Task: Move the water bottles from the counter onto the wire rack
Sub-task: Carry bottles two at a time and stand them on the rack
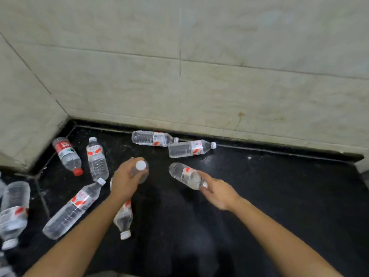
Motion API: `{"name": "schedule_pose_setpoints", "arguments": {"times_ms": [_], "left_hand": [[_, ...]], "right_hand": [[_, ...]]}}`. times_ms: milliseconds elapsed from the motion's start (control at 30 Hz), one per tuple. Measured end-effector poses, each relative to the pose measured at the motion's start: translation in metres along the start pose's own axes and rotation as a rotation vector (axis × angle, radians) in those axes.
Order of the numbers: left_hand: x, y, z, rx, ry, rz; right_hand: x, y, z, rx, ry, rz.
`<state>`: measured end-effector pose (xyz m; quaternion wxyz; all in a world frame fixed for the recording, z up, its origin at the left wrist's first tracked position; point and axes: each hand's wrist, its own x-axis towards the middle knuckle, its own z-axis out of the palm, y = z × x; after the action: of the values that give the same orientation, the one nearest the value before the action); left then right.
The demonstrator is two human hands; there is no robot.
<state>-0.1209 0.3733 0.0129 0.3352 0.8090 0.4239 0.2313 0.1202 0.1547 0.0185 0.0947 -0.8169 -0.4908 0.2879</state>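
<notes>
Several clear water bottles with red-and-white labels lie scattered on a black counter (279,196). My left hand (124,180) is closed around an upright bottle (142,169) near its white cap. My right hand (216,191) holds the neck end of a lying bottle (183,174); its cap is hidden under my fingers. Two bottles (153,138) (189,148) lie by the back wall. One bottle with a red cap (66,154) and another with a white cap (96,158) lie at the left. The wire rack is not in view.
More bottles lie at the left: a long one (73,206), one partly under my left forearm (123,218), and one at the frame's edge (14,212). Beige tiled walls (199,76) close the counter at the back and the left.
</notes>
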Motion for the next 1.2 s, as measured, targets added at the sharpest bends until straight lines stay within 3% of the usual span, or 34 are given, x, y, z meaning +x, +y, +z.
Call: {"name": "schedule_pose_setpoints", "arguments": {"times_ms": [67,200,300,467,633,767,833,933,1067,1200], "left_hand": [[0.009,0.017,-0.015,-0.198,-0.028,-0.189],[0.002,0.042,-0.016,-0.345,-0.117,-0.274],[-0.016,0.05,0.006,-0.315,-0.227,-0.224],[-0.034,0.056,0.036,-0.23,-0.289,-0.13],[-0.059,0.042,0.06,-0.309,-0.471,-0.275],[-0.071,0.034,0.071,-0.377,-0.323,-0.357],[-0.064,0.035,0.068,-0.463,-0.229,-0.393],[-0.052,0.036,0.062,-0.495,-0.238,-0.379],[-0.049,0.055,0.066,-0.607,-0.358,-0.3],[-0.05,0.109,0.083,-0.743,-0.497,-0.265]], "right_hand": [[0.002,-0.014,-0.023,0.093,0.13,-0.009],[-0.005,-0.03,-0.049,0.043,0.209,0.077],[-0.023,-0.022,-0.036,0.071,0.203,0.166],[-0.046,-0.004,0.002,0.158,0.365,0.198],[-0.045,-0.005,0.029,0.293,0.384,0.242],[-0.045,-0.009,0.04,0.675,0.388,0.219],[-0.05,-0.007,0.041,0.69,0.397,0.207],[-0.067,0.002,0.042,0.714,0.432,0.272],[-0.107,0.015,0.028,0.703,0.545,0.369],[-0.155,0.021,0.004,0.829,0.832,0.403]]}}
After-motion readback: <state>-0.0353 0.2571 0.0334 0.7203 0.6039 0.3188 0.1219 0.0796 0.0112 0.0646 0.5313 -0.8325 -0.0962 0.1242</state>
